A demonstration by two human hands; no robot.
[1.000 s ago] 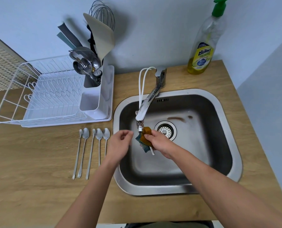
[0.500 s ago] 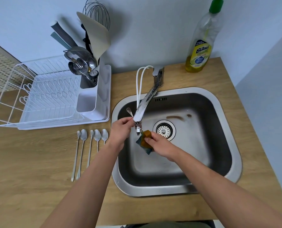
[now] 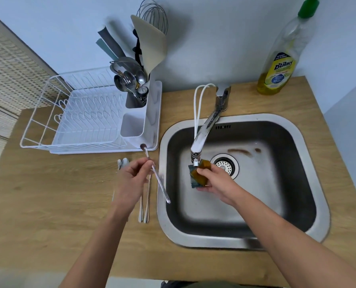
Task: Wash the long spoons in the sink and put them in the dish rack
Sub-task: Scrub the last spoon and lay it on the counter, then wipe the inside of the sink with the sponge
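My left hand [image 3: 131, 179] grips a long spoon [image 3: 158, 179] over the counter, between the sink's left rim and the white dish rack [image 3: 85, 119]. The spoon's bowl points up towards the rack's front corner, and its handle slants down over the sink [image 3: 305, 163] edge. Several more long spoons [image 3: 146, 206] lie on the wooden counter, partly hidden under my left hand. Inside the sink, just under the faucet [image 3: 204, 134] tip, my right hand [image 3: 216, 181] holds an orange and blue sponge [image 3: 200, 175].
The rack's cutlery holder [image 3: 135, 98] is packed with ladles, a spatula and a whisk. A dish soap bottle [image 3: 281, 65] stands at the back right corner of the counter. A drain strainer [image 3: 225, 165] sits in the sink floor. A white loop hangs on the faucet.
My left hand has carried the spoon out from under the faucet, leftwards over the sink rim towards the dish rack. My right hand stays in the sink with the sponge.
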